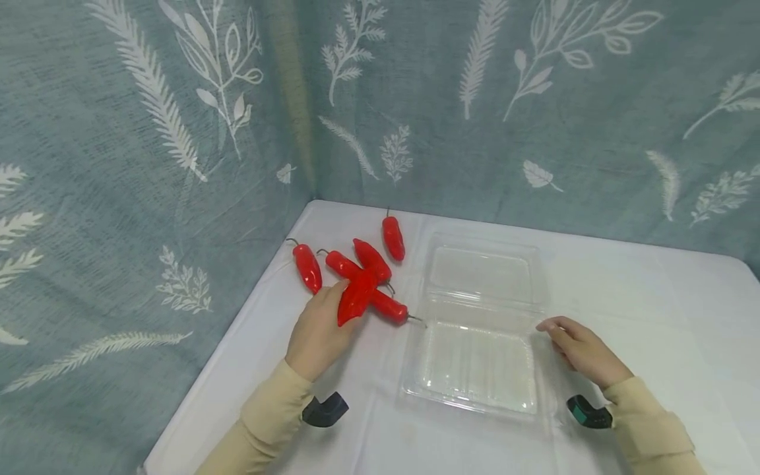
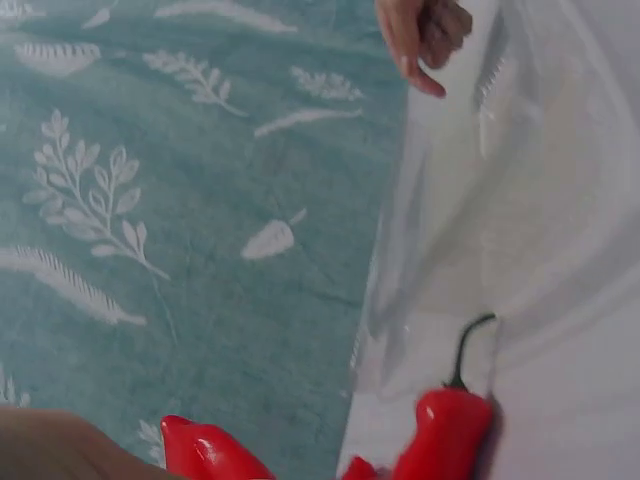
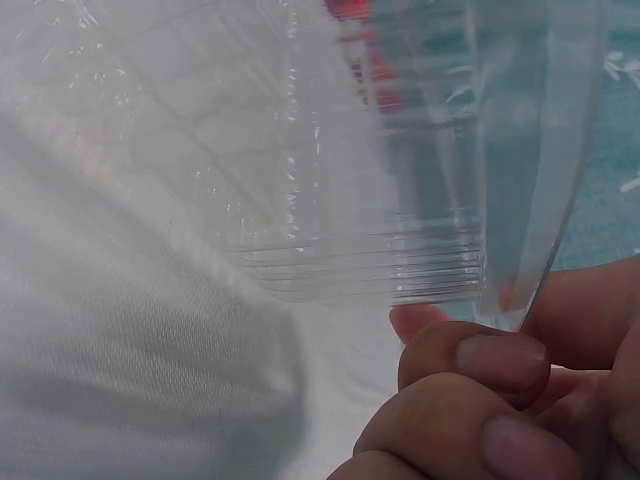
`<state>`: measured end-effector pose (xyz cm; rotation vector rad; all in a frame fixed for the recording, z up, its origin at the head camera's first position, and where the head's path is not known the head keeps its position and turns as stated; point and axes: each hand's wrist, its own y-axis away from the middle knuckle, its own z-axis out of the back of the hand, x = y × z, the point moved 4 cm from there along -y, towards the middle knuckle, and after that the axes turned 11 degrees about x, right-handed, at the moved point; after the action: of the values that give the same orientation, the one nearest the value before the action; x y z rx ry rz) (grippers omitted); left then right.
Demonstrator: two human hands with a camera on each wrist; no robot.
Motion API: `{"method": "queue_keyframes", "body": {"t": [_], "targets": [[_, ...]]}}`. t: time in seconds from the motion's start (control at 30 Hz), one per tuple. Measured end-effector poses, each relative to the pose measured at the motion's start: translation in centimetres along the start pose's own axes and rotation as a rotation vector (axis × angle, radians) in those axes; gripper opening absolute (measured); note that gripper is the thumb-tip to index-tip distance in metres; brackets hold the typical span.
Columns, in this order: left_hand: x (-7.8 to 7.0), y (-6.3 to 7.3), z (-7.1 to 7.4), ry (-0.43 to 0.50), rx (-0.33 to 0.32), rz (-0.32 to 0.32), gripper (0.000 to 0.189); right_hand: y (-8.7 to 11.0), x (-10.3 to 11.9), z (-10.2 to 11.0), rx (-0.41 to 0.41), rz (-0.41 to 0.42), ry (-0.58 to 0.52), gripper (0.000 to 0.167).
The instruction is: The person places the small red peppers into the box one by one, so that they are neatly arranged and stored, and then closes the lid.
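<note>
My left hand (image 1: 317,333) holds a red chili pepper (image 1: 357,297) above the other peppers at the table's left side. Its fingertips are hidden behind the pepper in the head view. Beneath it lies a red pepper (image 1: 388,307) with its stem pointing right, also visible in the left wrist view. A clear plastic clamshell container (image 1: 475,369) stands open, its lid (image 1: 481,267) laid back away from me. At the container's right edge, my right hand (image 1: 582,349) pinches the rim between thumb and finger, as the right wrist view shows.
Several more red peppers lie around the held one, including one at the left (image 1: 307,267) and one farther back (image 1: 393,237). A white cloth (image 1: 647,297) covers the table. Green leaf-patterned curtains (image 1: 439,158) hang behind and at the left.
</note>
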<state>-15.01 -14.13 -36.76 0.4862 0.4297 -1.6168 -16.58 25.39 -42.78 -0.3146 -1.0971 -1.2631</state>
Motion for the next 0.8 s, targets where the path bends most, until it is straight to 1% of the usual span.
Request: {"method": "queue_keyframes", "body": {"t": [0.13,0.27,0.37,0.53,0.6,0.7,0.8], "targets": [[-2.5,-0.5,0.0,-0.020,0.004,-0.059,0.070,0.0,0.0,0.1,-0.007,0.009,-0.011,0.046],[-5.0,-1.3,-0.7,-0.057,0.037,-0.132,0.069,0.0,0.0,0.0,-0.014,0.015,-0.022,0.045],[-6.5,-1.9,-1.6,-0.090,0.078,-0.187,0.068,0.0,0.0,0.0,-0.018,0.019,-0.027,0.045],[-8.3,-2.9,-2.9,-0.098,0.143,-0.239,0.069,-0.2,0.0,0.0,-0.022,0.024,-0.022,0.044],[-9.0,-3.3,-3.5,-0.116,0.172,-0.268,0.069,-0.3,0.1,0.1,-0.024,0.024,-0.013,0.045],[-10.2,-4.0,-4.5,-0.183,0.217,-0.324,0.068,-0.3,0.0,0.1,-0.031,0.019,-0.002,0.046],[-11.6,-4.7,-5.8,-0.260,0.255,-0.397,0.064,-0.3,-0.2,0.2,-0.041,0.004,0.000,0.045]]}}
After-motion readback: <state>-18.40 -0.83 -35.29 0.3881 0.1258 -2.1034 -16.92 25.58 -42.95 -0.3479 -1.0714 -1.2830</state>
